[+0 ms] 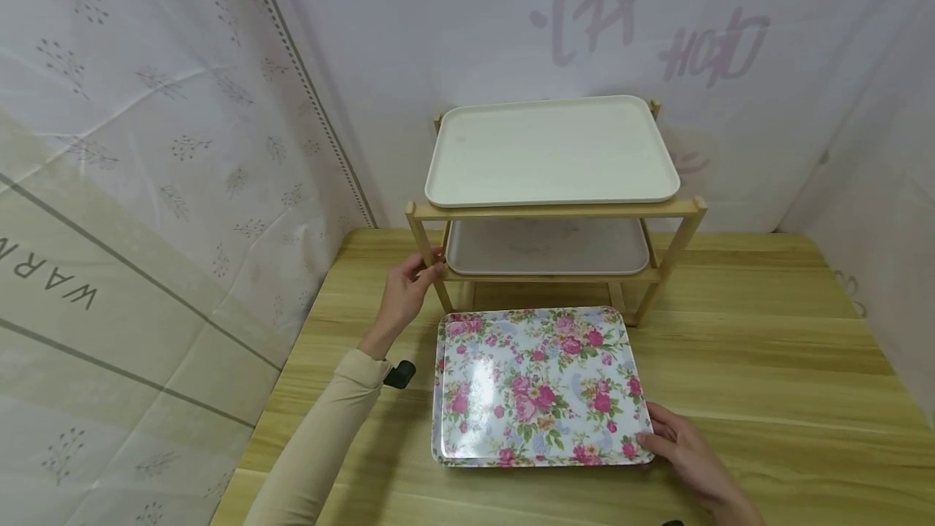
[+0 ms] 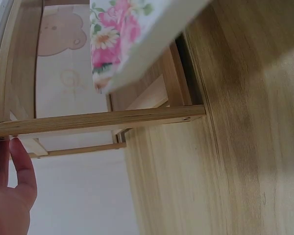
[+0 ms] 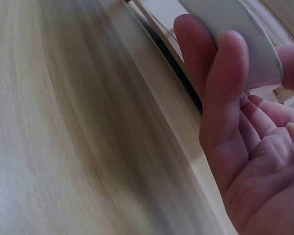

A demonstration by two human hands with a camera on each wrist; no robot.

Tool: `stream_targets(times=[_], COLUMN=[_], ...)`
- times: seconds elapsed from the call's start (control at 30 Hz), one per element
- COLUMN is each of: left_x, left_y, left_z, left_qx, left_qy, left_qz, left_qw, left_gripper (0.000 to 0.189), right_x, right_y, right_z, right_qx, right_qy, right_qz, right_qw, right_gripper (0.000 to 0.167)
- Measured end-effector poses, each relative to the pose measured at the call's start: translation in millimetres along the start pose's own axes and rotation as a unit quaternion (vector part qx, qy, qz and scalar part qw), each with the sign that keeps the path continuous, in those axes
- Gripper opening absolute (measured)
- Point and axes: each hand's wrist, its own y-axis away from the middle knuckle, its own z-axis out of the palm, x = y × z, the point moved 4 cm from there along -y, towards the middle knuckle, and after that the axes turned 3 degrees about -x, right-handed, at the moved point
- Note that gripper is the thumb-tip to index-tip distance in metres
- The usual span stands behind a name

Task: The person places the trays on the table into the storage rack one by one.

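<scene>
A floral tray with pink roses is held above the table in front of a wooden rack. My right hand grips its front right corner, thumb on top and fingers beneath; the right wrist view shows fingers on the tray's pale underside. My left hand holds the rack's left front post at middle-shelf height. In the left wrist view, the thumb presses on the wooden post, with other fingers partly hidden behind it. A plain white tray lies on the rack's top level.
A second pale tray sits on the middle level, under the top one. The rack stands near the back edge of a wood-grain table. Printed fabric curtains hang at the left, back and right.
</scene>
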Motion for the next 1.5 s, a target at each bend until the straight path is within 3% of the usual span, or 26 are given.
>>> stream_targets(times=[0.3,0.77,0.97,1.23,1.5], left_x=[-0.4,-1.4,-0.9,-0.2,0.0], left_y=[-0.1,-0.3,-0.8,0.1,-0.2], left_z=[0.0,-0.1,0.4,0.4,0.3], left_qx=[0.000,0.001,-0.001,0.002,0.000], left_qy=[-0.006,-0.008,0.000,-0.006,0.011], left_qz=[0.004,0.001,0.007,0.014,0.021], left_qw=[1.0000,1.0000,1.0000,0.9999,0.9997], left_gripper=[0.032,0.032,0.032,0.032,0.032], right_x=[3.4,10.4,5.8,6.0,4.2], right_y=[2.3,-24.4,-37.3,-55.3,-67.6], right_z=[-6.2,-13.3,-15.9,-22.2,-30.7], right_qx=[-0.005,0.091,0.111,0.118,0.116], right_qy=[-0.057,-0.041,-0.051,-0.087,-0.087], right_qz=[-0.004,0.067,0.073,0.088,0.087], right_qw=[0.9984,0.9927,0.9898,0.9852,0.9855], right_gripper=[0.071,0.068,0.065,0.064,0.062])
